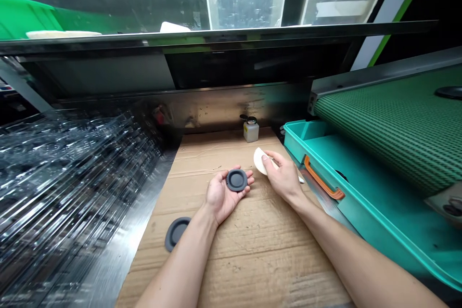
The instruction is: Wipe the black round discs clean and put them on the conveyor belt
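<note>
A small dark grey, dish-shaped part (237, 180) lies face up on the palm of my left hand (225, 192), with the fingers loosely spread beneath it. My right hand (283, 173) pinches a white round pad (259, 160) between thumb and fingers, a little to the right of the grey part and apart from it. A second dark grey dish-shaped part (176, 233) rests on the cardboard (260, 250), half covered by my left forearm. The tip of a small white object (301, 180) shows beside my right wrist; its kind is hidden.
A small bottle (251, 132) with its lid flipped open stands at the cardboard's far edge. To the right sit a teal tray (375, 221) with an orange handle (323, 180) and a green conveyor belt (393, 110) above it. Clear plastic trays (72, 192) are stacked at left.
</note>
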The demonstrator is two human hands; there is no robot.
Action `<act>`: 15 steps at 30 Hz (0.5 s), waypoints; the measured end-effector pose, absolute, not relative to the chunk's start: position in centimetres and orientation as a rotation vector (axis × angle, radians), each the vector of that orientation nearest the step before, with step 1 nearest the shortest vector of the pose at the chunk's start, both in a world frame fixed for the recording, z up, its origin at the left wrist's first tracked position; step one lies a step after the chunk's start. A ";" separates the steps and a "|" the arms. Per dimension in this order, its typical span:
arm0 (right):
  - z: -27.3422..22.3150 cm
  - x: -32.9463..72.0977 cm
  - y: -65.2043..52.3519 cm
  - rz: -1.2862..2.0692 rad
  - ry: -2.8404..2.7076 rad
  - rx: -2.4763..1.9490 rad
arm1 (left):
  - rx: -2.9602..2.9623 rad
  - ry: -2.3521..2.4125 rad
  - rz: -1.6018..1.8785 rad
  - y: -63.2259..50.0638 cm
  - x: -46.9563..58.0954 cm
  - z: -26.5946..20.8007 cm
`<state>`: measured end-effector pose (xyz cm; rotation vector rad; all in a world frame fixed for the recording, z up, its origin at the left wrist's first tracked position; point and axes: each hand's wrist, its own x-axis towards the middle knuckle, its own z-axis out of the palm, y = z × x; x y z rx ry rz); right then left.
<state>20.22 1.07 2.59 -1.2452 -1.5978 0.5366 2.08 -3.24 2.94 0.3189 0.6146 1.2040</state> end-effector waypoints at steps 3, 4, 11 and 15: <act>3.0 19.7 0.2 0.796 -1.757 -1.070 | 0.316 0.639 1.300 -3.2 2.5 2.6; 3.0 19.4 -0.1 0.846 -1.809 -1.041 | 0.325 0.644 1.316 -3.2 2.7 2.5; 2.9 18.6 -0.8 0.975 -1.994 -0.891 | 0.442 0.702 1.313 -3.5 3.2 2.5; 3.6 19.8 -0.5 0.883 -2.149 -0.998 | 0.429 0.707 1.293 -3.4 3.2 2.6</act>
